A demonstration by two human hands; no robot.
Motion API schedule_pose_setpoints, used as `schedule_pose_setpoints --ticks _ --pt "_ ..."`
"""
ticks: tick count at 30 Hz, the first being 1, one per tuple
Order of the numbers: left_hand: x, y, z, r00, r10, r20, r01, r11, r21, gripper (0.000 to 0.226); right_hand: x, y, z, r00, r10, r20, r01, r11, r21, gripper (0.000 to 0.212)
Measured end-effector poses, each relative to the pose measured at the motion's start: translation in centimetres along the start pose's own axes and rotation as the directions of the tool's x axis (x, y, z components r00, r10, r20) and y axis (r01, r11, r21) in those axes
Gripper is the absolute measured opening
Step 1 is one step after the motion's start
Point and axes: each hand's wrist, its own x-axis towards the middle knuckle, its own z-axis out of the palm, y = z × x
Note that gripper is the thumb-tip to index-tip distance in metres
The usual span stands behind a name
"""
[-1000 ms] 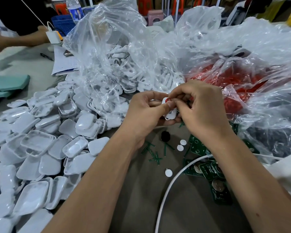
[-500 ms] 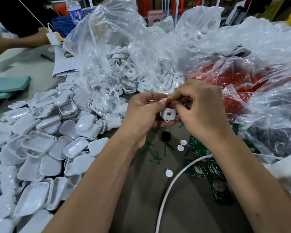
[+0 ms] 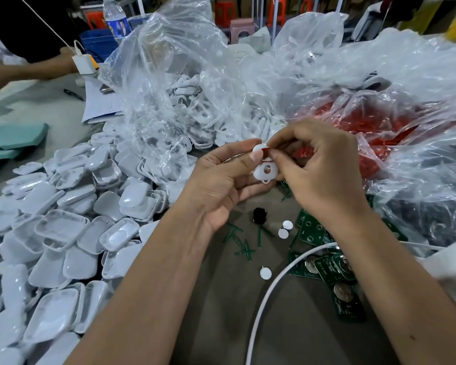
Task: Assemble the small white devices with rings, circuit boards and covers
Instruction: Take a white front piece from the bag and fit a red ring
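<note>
A small white device [image 3: 265, 172] is held above the bench [image 3: 221, 299] in the left hand's [image 3: 223, 185] grip, while a red ring [image 3: 266, 152] is pinched against it by the right hand [image 3: 319, 167].

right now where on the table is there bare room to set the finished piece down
Bare brown table lies between the forearms, bordered by the white cable and the cover pile. Crowded: green boards right, green offcuts and white discs beneath the hands, bags behind.

Two hands [image 3: 269, 177], three white discs [image 3: 283, 233], one black disc [image 3: 259, 216].
</note>
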Motion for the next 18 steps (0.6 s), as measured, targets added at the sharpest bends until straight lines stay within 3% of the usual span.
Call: schedule_pose_setpoints --ticks 6,10,18 --pt "0.44 -0.47 0.12 0.995 0.019 -0.098 -0.028 0.995 -0.096 0.03 -0.14 0.16 0.34 0.998 0.036 0.054 -0.038 0.999 0.034 0.01" --pt "0.36 -0.11 -0.25 0.997 0.004 -0.076 -0.008 0.998 -0.059 0.024 -0.08 0.17 0.5 0.996 -0.009 0.084 0.01 1.0 -0.022 0.013" --pt "0.2 0.36 -0.47 0.998 -0.06 -0.029 0.059 0.997 -0.054 0.011 0.06 -0.01 0.13 0.991 -0.016 0.136 0.01 0.999 0.045 0.006"
